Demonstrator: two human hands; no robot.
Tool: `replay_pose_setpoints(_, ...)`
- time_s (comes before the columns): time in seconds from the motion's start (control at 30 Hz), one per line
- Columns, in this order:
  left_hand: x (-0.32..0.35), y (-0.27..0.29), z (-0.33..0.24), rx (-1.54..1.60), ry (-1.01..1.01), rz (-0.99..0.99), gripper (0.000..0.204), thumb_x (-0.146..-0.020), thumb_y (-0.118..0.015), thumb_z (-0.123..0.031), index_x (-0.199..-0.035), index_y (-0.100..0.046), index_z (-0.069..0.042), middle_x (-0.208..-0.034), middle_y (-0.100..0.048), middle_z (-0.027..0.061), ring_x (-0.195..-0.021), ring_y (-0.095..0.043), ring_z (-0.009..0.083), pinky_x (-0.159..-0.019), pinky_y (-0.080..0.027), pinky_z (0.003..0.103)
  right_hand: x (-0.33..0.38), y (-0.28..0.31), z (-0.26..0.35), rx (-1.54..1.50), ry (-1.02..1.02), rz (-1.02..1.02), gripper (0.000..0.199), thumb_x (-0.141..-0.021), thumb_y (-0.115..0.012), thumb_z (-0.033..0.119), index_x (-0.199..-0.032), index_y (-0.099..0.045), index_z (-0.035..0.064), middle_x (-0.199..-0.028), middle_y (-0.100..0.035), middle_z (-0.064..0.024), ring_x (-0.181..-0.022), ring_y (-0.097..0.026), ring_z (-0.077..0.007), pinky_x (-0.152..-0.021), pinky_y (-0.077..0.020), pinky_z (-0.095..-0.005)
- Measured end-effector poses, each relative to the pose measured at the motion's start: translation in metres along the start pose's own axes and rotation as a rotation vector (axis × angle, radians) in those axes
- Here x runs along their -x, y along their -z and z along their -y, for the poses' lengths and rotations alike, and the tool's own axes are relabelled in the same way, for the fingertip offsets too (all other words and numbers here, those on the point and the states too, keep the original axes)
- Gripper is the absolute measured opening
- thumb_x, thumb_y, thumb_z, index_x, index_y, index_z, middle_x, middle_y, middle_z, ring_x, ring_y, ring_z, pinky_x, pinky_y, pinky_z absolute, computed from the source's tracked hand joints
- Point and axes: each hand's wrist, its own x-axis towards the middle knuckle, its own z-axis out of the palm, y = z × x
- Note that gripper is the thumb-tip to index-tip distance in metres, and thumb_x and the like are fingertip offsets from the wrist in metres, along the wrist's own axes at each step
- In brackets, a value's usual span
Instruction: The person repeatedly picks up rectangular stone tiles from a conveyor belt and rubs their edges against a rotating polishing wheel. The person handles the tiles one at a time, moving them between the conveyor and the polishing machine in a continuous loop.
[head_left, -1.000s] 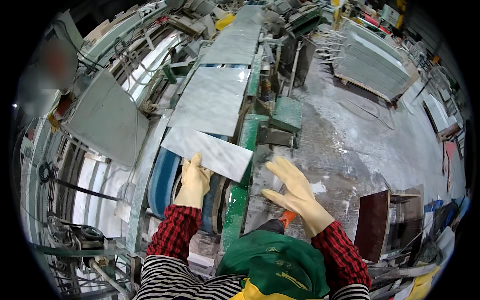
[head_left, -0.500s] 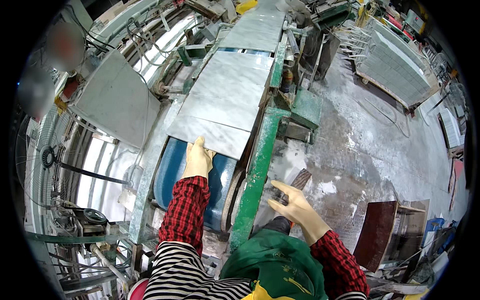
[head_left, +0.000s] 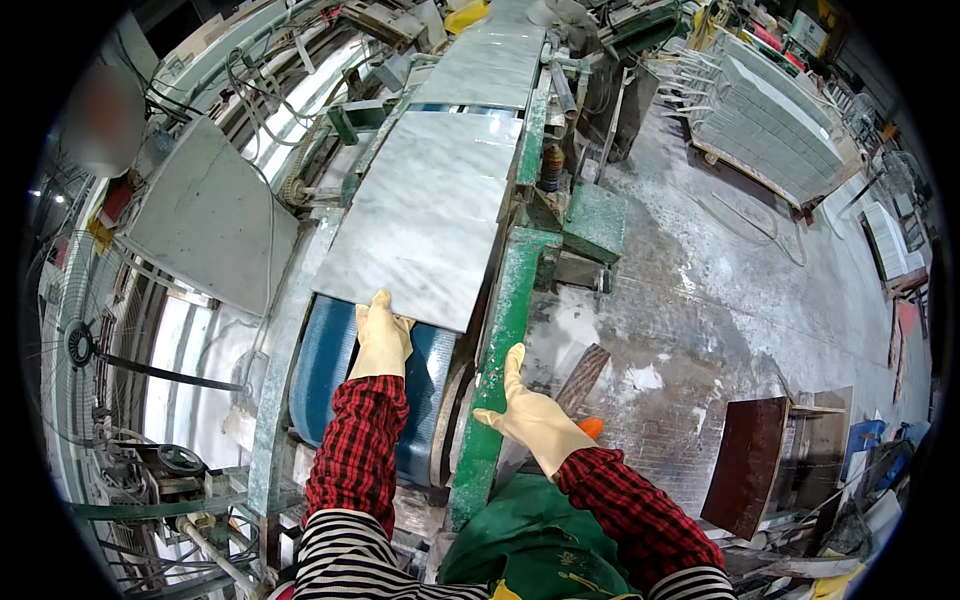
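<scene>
White, grey-veined marble tiles (head_left: 410, 200) lie in a row along a conveyor with a blue belt (head_left: 428, 392). At the near edge of the closest tile, my left hand (head_left: 382, 337), in a cream rubber glove, grips with the thumb on top; its fingers are mostly hidden under the tile. My right hand (head_left: 537, 420), gloved alike, hovers over the conveyor's green side rail (head_left: 503, 375), thumb and fingers apart, holding nothing. A gap across the belt separates these tiles from another marble tile (head_left: 480, 65) farther up.
Left of the conveyor leans a large pale panel (head_left: 215, 215), with a wire-caged fan (head_left: 80, 343) nearer me. On the right stand a pallet stack of pale tiles (head_left: 765, 125) and a dark red board (head_left: 745, 465). A wooden piece (head_left: 583, 378) lies beside the rail.
The near tile edge and my left hand sit a little lower in view. My right hand has moved left and up toward the rail, fingers still apart. The view has shifted slightly.
</scene>
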Motion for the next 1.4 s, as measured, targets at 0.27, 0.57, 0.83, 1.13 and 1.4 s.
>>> replay_pose_setpoints(0.27, -0.013, -0.029, 0.011, 0.051, 0.087, -0.136, 0.044, -0.098, -0.068, -0.009, -0.134, -0.048, -0.023, -0.122, -0.064, 0.0090, -0.092, -0.071, 0.0229, -0.061, -0.060, 0.035, -0.035, -0.098, -0.030, -0.066, 0.005, -0.184, 0.119, -0.100, -0.062, 0.057, -0.162, 0.019, -0.0031, -0.134, -0.063, -0.0343, -0.107, -0.073, -0.0377, -0.090, -0.0575, -0.0392)
replay_pose_setpoints(0.57, -0.051, -0.044, 0.028, -0.062, 0.039, -0.197, 0.034, -0.098, -0.068, -0.029, -0.124, -0.049, -0.016, -0.112, -0.066, 0.0135, -0.098, -0.069, 0.0261, -0.077, -0.060, 0.046, -0.032, -0.091, -0.017, 0.027, 0.092, -0.366, 0.125, -0.096, -0.067, 0.061, -0.162, 0.016, -0.0035, -0.150, -0.050, -0.0356, -0.118, -0.069, -0.0383, -0.098, -0.0542, -0.0368)
replay_pose_setpoints(0.83, -0.005, -0.067, 0.009, -0.242, 0.078, 0.151, 0.043, -0.104, -0.063, -0.029, -0.126, -0.041, 0.002, -0.119, -0.060, 0.0256, -0.116, -0.068, 0.0396, -0.088, -0.062, 0.051, 0.017, 0.004, -0.019, -0.362, -0.087, -0.169, 0.103, -0.098, -0.067, 0.048, -0.165, -0.003, 0.0037, -0.124, -0.063, -0.0257, -0.104, -0.070, -0.0304, -0.089, -0.0549, -0.0366)
replay_pose_setpoints(1.13, -0.044, -0.032, -0.009, -0.261, 0.191, 0.315, 0.025, -0.097, -0.059, -0.012, -0.078, -0.057, 0.004, -0.081, -0.065, 0.0142, -0.068, -0.068, 0.0210, -0.063, -0.061, 0.029, 0.196, 0.065, -0.083, -1.084, -0.491, -0.398, 0.074, -0.101, -0.071, 0.023, -0.164, -0.034, 0.0126, -0.081, -0.065, -0.0020, -0.067, -0.061, -0.0085, -0.055, -0.0464, -0.0253)
replay_pose_setpoints(1.4, 0.007, -0.035, 0.045, -0.005, -0.121, 0.309, 0.067, -0.102, -0.066, -0.016, -0.155, -0.030, 0.000, -0.130, -0.058, 0.0232, -0.111, -0.066, 0.0286, -0.095, -0.060, 0.038, 0.463, -0.042, -0.176, -1.133, -0.963, -1.119, 0.059, -0.104, -0.063, 0.015, -0.160, -0.043, 0.0126, -0.108, -0.065, -0.0072, -0.073, -0.062, -0.0093, -0.062, -0.0527, -0.0242)
